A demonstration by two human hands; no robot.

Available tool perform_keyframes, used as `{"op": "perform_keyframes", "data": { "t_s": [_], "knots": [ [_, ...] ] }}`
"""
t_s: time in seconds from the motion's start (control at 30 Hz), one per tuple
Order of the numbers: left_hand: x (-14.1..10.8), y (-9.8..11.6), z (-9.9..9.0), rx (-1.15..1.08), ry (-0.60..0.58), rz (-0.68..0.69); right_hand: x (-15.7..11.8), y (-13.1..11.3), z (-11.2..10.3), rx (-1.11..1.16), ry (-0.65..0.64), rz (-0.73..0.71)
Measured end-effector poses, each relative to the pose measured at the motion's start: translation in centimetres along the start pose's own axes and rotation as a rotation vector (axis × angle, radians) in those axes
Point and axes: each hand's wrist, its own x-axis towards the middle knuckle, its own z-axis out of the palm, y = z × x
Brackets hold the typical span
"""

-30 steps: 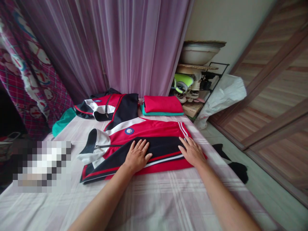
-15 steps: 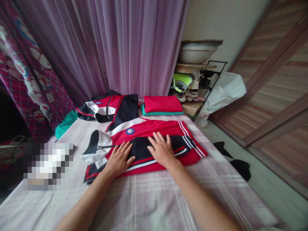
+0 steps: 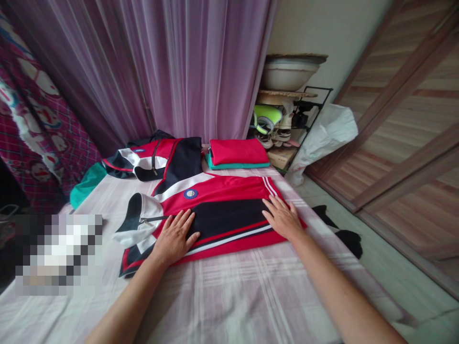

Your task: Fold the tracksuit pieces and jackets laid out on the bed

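A red, navy and white zip jacket lies on the bed, its near sleeve folded across the front and its white collar at the left. My left hand rests flat on it beside the zip, fingers spread. At the jacket's right end, over the striped cuff and hem, my right hand lies flat with fingers apart. Behind it sits another jacket of the same colours, partly bunched, with its collar to the left. To its right is a folded red garment on top of a folded green one.
A checked sheet covers the bed. Purple curtains hang behind it. At the back right stand a rack with shoes and a white basin, a white plastic bag and a wooden wardrobe. Green cloth lies at the left edge.
My right hand has slid right along the sleeve from the jacket's middle to its cuff end. My left hand stays in about the same place on the jacket. The view has shifted slightly.
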Motion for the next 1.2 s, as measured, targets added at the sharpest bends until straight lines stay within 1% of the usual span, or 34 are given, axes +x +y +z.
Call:
{"op": "perform_keyframes", "data": {
  "t_s": [0.07, 0.17, 0.23, 0.33, 0.4, 0.5, 0.57, 0.67, 0.73, 0.87, 0.9, 0.97, 1.0, 1.03, 1.07, 1.1, 1.13, 1.17, 1.2],
  "knots": [
    [-0.1, 0.1, 0.0, 0.001, -0.007, -0.004, -0.2, 0.7, 0.6, 0.006, 0.027, 0.023],
    [0.0, 0.2, -0.1, -0.005, -0.027, -0.012, -0.1, 0.5, 1.2, 0.02, 0.047, 0.025],
    [0.1, -0.1, -0.1, -0.024, -0.024, -0.007, -0.1, 0.4, 1.4, 0.024, 0.068, 0.019],
    [-0.1, -1.4, -0.3, -0.075, -0.034, 0.016, 0.0, 0.7, 1.7, 0.026, 0.095, 0.001],
    [-0.8, -2.7, -0.5, -0.087, -0.045, 0.012, -0.1, 1.0, 1.9, 0.03, 0.109, -0.01],
    [-2.4, -4.3, -1.1, -0.043, -0.039, -0.04, -0.2, 1.2, 2.2, 0.03, 0.145, -0.009],
    [-3.3, -5.0, -1.6, -0.016, -0.039, -0.079, -0.2, 1.2, 2.4, 0.029, 0.167, -0.01],
    [-3.6, -5.6, -2.8, -0.032, -0.037, -0.13, -0.2, 1.3, 2.6, 0.03, 0.186, -0.017],
    [-3.1, -6.1, -3.9, -0.036, 0.008, -0.232, -0.1, 1.3, 2.6, 0.034, 0.192, -0.015],
    [-1.0, -7.7, -6.2, 0.074, 0.157, -0.57, -0.2, 1.4, 2.7, 0.038, 0.206, -0.014],
    [-0.4, -7.9, -6.6, 0.093, 0.187, -0.623, -0.2, 1.4, 2.7, 0.038, 0.208, -0.013],
    [0.7, -8.1, -7.2, 0.126, 0.265, -0.672, -0.2, 1.4, 2.7, 0.037, 0.21, -0.011],
    [1.2, -8.0, -7.3, 0.151, 0.312, -0.666, -0.2, 1.4, 2.7, 0.035, 0.209, -0.01],
    [1.7, -7.8, -7.3, 0.182, 0.346, -0.633, -0.1, 1.4, 2.7, 0.034, 0.207, -0.01],
    [2.1, -7.6, -7.1, 0.216, 0.351, -0.571, -0.1, 1.4, 2.7, 0.034, 0.207, -0.011],
    [2.5, -7.4, -6.9, 0.244, 0.314, -0.49, -0.1, 1.4, 2.7, 0.034, 0.209, -0.011],
    [2.7, -7.3, -6.5, 0.259, 0.236, -0.414, -0.1, 1.4, 2.8, 0.036, 0.214, -0.014],
    [2.8, -7.2, -6.1, 0.263, 0.134, -0.365, -0.1, 1.5, 2.8, 0.04, 0.222, -0.02],
    [2.8, -7.3, -5.7, 0.257, 0.026, -0.359, -0.1, 1.5, 2.8, 0.044, 0.232, -0.025]
  ]
}}
